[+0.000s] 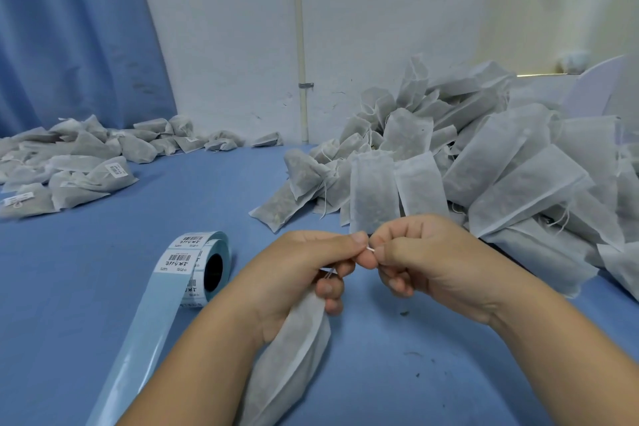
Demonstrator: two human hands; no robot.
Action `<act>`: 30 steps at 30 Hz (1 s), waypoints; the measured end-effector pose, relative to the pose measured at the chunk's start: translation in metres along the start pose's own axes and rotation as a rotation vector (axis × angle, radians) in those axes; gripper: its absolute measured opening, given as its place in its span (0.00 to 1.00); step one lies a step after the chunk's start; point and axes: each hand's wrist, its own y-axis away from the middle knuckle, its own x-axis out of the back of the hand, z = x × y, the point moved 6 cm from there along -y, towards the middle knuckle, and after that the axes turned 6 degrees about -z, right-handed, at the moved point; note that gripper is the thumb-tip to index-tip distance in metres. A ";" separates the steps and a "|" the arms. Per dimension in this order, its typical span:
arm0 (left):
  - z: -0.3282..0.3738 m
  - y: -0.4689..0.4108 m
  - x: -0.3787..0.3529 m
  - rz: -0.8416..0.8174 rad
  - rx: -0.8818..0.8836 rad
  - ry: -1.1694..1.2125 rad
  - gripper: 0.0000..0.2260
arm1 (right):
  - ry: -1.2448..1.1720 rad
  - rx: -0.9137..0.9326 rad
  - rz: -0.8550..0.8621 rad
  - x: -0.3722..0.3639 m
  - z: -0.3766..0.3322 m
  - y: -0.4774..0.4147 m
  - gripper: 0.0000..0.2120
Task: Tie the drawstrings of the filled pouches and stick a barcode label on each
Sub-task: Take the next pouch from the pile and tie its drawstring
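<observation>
A filled white mesh pouch [294, 356] hangs down from my left hand [294, 273], which grips its gathered neck. My right hand [418, 259] is right beside it, fingertips pinching the thin white drawstring [370, 249] between the two hands. A roll of barcode labels [202, 261] stands on the blue table [103, 270] just left of my left hand, with a long strip of blue backing [138, 349] trailing toward me.
A big heap of untied filled pouches [484, 162] covers the right of the table up to the wall. A lower spread of tied, labelled pouches [79, 162] lies at the far left by a blue curtain [69, 28]. Small crumbs dot the cloth near right.
</observation>
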 end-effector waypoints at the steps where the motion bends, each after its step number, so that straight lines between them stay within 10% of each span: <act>1: -0.001 0.000 0.001 0.023 0.001 -0.001 0.10 | 0.007 -0.002 0.002 0.001 0.001 0.000 0.06; 17: 0.003 -0.001 0.006 0.282 -0.138 -0.120 0.13 | 0.201 -0.024 0.135 0.010 -0.002 0.003 0.08; 30: 0.005 -0.003 0.011 0.379 -0.175 -0.358 0.19 | 0.611 0.294 0.345 -0.012 -0.034 0.018 0.04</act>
